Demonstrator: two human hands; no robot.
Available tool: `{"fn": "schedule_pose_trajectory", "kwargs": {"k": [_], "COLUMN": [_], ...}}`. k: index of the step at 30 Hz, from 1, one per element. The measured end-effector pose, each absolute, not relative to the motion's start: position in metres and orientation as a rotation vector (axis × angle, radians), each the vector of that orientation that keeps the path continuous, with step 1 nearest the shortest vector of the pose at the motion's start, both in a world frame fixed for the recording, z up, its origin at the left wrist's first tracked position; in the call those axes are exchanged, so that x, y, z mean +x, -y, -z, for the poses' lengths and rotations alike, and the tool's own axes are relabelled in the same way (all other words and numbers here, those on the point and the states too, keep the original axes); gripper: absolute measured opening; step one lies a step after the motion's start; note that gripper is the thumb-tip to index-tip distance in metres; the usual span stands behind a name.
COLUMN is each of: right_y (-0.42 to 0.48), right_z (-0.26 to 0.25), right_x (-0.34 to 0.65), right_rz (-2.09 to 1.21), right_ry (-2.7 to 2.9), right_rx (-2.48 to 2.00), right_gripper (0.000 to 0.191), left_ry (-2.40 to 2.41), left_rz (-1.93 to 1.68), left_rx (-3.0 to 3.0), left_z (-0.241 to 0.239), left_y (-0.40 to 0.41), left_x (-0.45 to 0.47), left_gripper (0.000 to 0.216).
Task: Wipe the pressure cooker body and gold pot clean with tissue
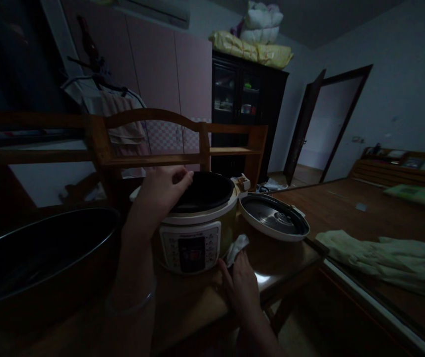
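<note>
In the head view the left hand [163,191] gripped the rim of the open cooker [197,233], which stood on the wooden table [282,253]. The right hand [242,282] clutched a pale cloth [237,246] against the cooker's lower side, and wiping there probably went best with that rim hold bracing the body. Its lid [273,216] lay open just beside it and a dark pan [41,258] sat at the left, with a cabinet [247,109] and a door [305,124] behind in the dim room.
</note>
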State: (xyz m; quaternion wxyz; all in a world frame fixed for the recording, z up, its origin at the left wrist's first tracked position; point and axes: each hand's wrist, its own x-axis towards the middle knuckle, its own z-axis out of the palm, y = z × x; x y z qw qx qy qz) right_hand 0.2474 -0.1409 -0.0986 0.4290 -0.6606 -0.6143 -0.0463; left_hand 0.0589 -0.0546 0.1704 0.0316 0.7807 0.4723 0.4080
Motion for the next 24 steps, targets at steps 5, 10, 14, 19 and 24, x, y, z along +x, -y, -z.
{"fn": "schedule_pose_trajectory", "kwargs": {"k": [5, 10, 14, 19, 24], "right_y": [0.148, 0.162, 0.166, 0.150, 0.139], "right_z": [0.081, 0.043, 0.002, -0.027, -0.025], "right_x": [0.246, 0.253, 0.253, 0.241, 0.236], "right_rz": [-0.038, -0.216, -0.216, -0.087, -0.006], "right_ry": [1.452, 1.320, 1.336, 1.322, 1.356], "right_rx": [-1.517, -1.434, -1.406, -1.394, -1.426], "right_gripper": [0.050, 0.045, 0.039, 0.042, 0.044], "left_ry": [-1.372, -1.335, -1.325, -1.330, -1.319], "left_rz": [-0.779, -0.643, -0.594, -0.611, -0.623], "left_rx": [2.513, 2.551, 2.538, 2.538, 2.545], "left_z": [-0.166, -0.165, -0.163, -0.161, -0.161], "left_y": [0.048, 0.049, 0.046, 0.042, 0.040], "left_x": [0.044, 0.036, 0.035, 0.036, 0.036], "left_gripper": [0.047, 0.046, 0.048, 0.047, 0.049]}}
